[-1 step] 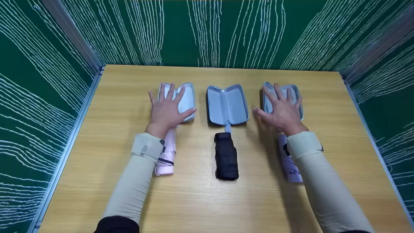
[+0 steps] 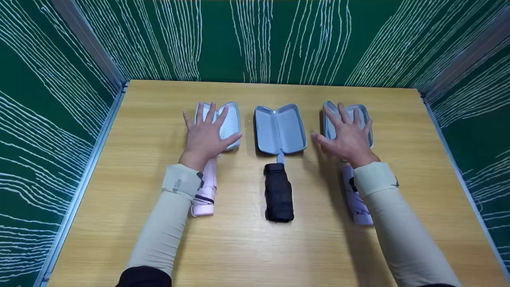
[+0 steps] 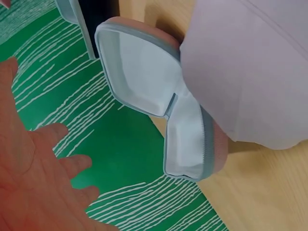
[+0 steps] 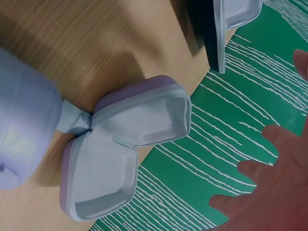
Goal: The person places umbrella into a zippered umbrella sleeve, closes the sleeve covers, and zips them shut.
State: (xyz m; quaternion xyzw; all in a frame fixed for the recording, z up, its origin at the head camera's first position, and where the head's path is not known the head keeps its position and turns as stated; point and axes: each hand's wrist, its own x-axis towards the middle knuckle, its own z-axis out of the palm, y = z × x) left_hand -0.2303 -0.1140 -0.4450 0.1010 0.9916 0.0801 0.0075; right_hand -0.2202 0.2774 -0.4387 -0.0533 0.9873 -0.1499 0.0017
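My left hand point(image 2: 203, 139) is spread, palm down, above an open zip case point(image 2: 231, 123) with a pale lining and pink outside. Below its wrist lies a pink folded umbrella point(image 2: 210, 175), partly covered by the sleeve. Over a second open case point(image 2: 329, 129), purple outside, my right hand point(image 2: 350, 141) is spread the same way. A lavender folded umbrella point(image 2: 356, 199) lies partly under that forearm. Both wrist views show a gap between the fingers and the pink case point(image 3: 139, 67) or the purple case point(image 4: 149, 115). Neither hand holds anything.
Between the hands, a third open case point(image 2: 293, 127) stands on the wooden table point(image 2: 247, 251), with a black folded umbrella point(image 2: 279, 191) just below it, at its strap. Green panels point(image 2: 219, 48) with white lines border the table at the back and sides.
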